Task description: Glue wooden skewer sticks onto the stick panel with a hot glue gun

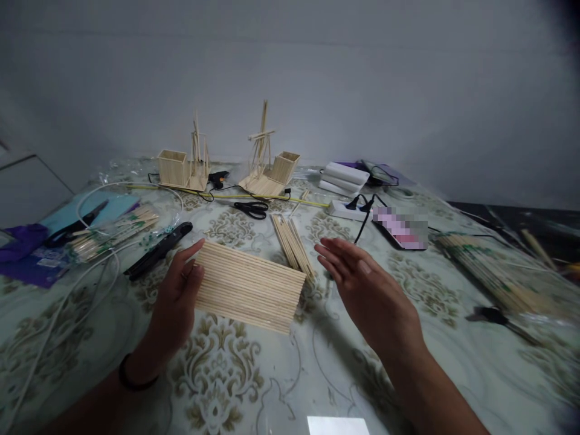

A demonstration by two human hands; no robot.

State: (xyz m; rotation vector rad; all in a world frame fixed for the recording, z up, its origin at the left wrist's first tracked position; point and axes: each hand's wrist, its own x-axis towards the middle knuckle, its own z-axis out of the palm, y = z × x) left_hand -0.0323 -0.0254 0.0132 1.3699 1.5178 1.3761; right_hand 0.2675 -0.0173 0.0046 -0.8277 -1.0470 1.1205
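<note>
My left hand [179, 293] grips the left end of a flat panel of wooden sticks [249, 287] laid side by side, thumb on its face. The panel is tilted and held above the patterned table. To its right, my right hand [367, 290] is raised with fingers stretched out, apart from the panel and holding nothing. Behind the panel lies a bunch of loose wooden sticks [292, 241]. A black-handled tool [158, 251], its kind unclear, rests just beyond my left hand.
Two stick models with boxes [172, 169] [285, 166] stand by the wall. Black scissors [251, 209], a glue gun [219, 179] and a power strip [347, 210] lie in front. Bagged sticks are at left [115, 232] and right [498, 272]. A white cable [57, 314] curves along the left.
</note>
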